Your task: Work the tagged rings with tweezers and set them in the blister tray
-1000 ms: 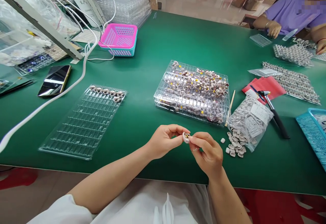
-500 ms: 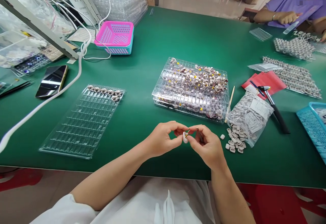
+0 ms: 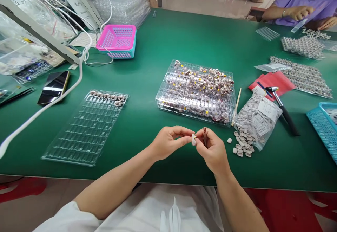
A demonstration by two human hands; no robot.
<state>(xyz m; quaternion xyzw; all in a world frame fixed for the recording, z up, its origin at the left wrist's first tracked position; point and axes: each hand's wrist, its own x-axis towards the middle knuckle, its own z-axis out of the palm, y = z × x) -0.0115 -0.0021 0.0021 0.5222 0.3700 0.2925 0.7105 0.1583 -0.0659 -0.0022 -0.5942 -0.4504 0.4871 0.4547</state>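
— Looked through the head view, twelve being straight ahead. Found what at the clock's centre?

— Saw a small pale piece there, pinched between thumb and forefinger of the left hand, above a green table. Noticed a speck of yellow on its right side.

— Made out the right hand too?

— Yes, saw it meeting the left at the piece, thumb tip apparently touching it. Noticed a slim brownish strip standing upright among its bent fingers, apparently gripped. Could not tell the exact pose of the remaining fingers, partly hidden.

— Spotted anything at twelve?

— Found stacked clear trays just beyond the hands, heaped with pale parts.

— And towards nine?

— Saw a long clear tray, with a few ring-like parts at its far end. Noticed a dark phone between nine and ten, partly crossed by a white cable, and a pink basket at half past ten.

— And towards three?

— Found loose pale caps just beside a clear bag, with a black-handled tool beyond, then a blue basket. Spotted red packets at two and, near half past one, a purple-clad co-worker, seated across the table.
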